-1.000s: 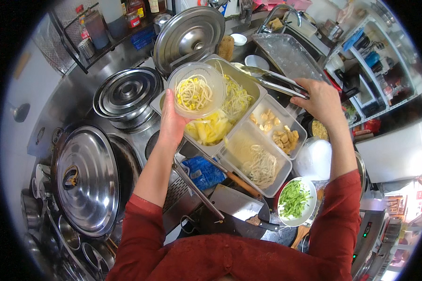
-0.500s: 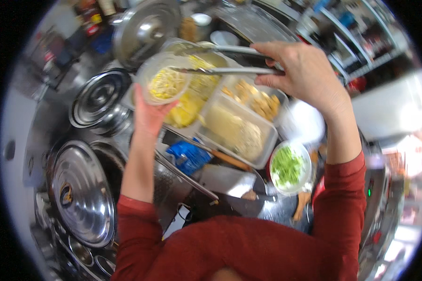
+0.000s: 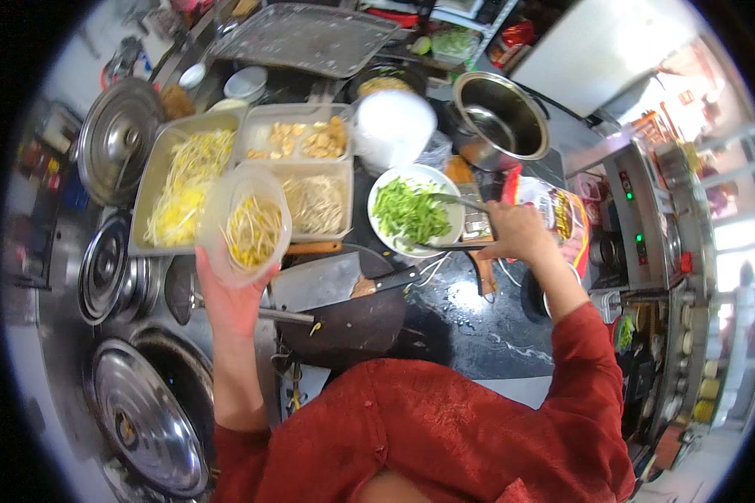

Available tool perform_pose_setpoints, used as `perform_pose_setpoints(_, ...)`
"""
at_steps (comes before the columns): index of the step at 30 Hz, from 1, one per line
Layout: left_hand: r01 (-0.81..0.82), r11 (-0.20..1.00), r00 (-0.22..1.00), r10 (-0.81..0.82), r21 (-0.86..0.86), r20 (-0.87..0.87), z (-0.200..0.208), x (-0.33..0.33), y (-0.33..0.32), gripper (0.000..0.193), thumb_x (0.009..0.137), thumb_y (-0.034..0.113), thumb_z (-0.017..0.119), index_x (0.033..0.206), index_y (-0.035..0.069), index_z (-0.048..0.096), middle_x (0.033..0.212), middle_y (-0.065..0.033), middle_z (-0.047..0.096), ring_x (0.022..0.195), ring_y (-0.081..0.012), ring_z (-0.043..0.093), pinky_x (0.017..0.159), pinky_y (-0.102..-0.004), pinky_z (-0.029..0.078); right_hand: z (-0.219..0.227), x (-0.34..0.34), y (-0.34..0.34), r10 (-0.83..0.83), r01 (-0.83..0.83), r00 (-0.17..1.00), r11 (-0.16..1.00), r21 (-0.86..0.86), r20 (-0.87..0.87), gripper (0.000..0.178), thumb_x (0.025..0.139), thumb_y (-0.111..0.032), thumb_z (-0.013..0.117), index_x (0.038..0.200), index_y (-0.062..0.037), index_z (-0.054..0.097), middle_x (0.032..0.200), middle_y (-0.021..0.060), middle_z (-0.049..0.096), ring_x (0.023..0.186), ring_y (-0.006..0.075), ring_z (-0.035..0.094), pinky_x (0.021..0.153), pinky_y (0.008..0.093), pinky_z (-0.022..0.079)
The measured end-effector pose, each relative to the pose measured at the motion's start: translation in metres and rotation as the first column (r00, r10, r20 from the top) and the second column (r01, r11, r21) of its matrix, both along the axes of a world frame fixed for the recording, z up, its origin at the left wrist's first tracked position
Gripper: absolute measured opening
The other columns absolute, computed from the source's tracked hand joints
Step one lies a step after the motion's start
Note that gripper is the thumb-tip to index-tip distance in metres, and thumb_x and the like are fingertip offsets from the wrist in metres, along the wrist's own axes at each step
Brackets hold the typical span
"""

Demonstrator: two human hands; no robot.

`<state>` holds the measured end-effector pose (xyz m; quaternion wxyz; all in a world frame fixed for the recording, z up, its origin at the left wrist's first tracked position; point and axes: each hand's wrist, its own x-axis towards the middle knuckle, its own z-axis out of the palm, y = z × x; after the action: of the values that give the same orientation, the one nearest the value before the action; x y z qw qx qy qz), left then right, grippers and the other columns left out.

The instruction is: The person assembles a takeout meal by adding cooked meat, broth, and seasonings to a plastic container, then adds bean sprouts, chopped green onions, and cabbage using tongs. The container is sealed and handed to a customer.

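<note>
My left hand (image 3: 229,293) is wrapped round a translucent plastic bowl (image 3: 273,189), tilted toward me, with bean sprouts (image 3: 252,233) inside. It is held over the front corner of a tub of bean sprouts (image 3: 195,168). With my right hand (image 3: 522,233) I grip a pair of tongs (image 3: 461,246); their arms are apart. The tong tips reach into a white bowl (image 3: 381,183) of chopped green vegetable (image 3: 411,210), one along its far side and one along its near side. My right fingertips are partly hidden behind the tong handles.
Tubs of tan chunks (image 3: 298,138) and pale shreds (image 3: 315,197) stand behind the cleaver (image 3: 319,282), which lies on a round dark board (image 3: 352,314). A deep metal pot (image 3: 499,117) is at the back right. Lidded pots (image 3: 147,419) line the left side.
My right hand has carried the tongs from the plastic bowl to the bowl of greens. My left hand still holds the plastic bowl. The view has swung to the right.
</note>
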<state>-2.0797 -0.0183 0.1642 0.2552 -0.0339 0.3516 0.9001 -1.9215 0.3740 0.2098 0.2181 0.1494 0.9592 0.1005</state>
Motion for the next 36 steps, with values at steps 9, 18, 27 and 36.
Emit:
perform_pose_setpoints(9,0.091,0.983,0.995,-0.082,-0.16,0.063,-0.004,0.049,0.042,0.066,0.095,0.061,0.037,0.142,0.014,0.039,0.135,-0.0105,0.053,0.117,-0.0279,0.057,0.078,-0.0483,0.057,-0.054,0.013,0.015,0.031,-0.066,0.952,0.992,-0.104,-0.304,0.046,0.068,-0.045,0.077,0.09,-0.006,0.066,0.084,0.0127,0.07,0.078,0.0303,0.069,0.066,0.0408,0.054)
perform_pose_setpoints(18,0.074,0.953,0.997,-0.08,-0.295,-0.008,-0.029,0.069,0.067,0.069,0.095,0.062,0.037,0.144,0.013,0.035,0.14,-0.0118,0.049,0.125,-0.0288,0.052,0.085,-0.05,0.054,-0.074,0.013,0.023,0.045,-0.106,0.957,0.974,-0.199,-0.288,0.038,0.074,-0.041,0.075,0.098,-0.0124,0.069,0.079,0.0155,0.069,0.078,0.0318,0.068,0.07,0.0413,0.054)
perform_pose_setpoints(27,-0.07,0.916,0.993,0.028,-0.394,-0.111,-0.053,0.072,0.104,0.057,0.098,0.046,0.048,0.141,0.012,0.032,0.137,-0.0133,0.045,0.122,-0.0279,0.053,0.083,-0.0512,0.055,0.02,0.051,0.039,-0.055,-0.132,0.899,0.912,-0.388,-0.435,0.047,0.072,-0.027,0.078,0.115,-0.0108,0.066,0.08,0.0174,0.068,0.072,0.0336,0.067,0.068,0.0399,0.052)
perform_pose_setpoints(36,0.091,0.98,0.989,-0.11,-0.179,-0.099,-0.043,0.075,0.143,0.061,0.099,0.052,0.042,0.143,0.012,0.029,0.138,-0.01,0.044,0.123,-0.0242,0.052,0.093,-0.045,0.052,0.063,0.044,-0.001,-0.027,-0.286,0.871,0.785,-0.549,-0.491,0.042,0.077,-0.029,0.076,0.111,-0.0057,0.067,0.08,0.0201,0.067,0.074,0.0346,0.066,0.069,0.0398,0.052)
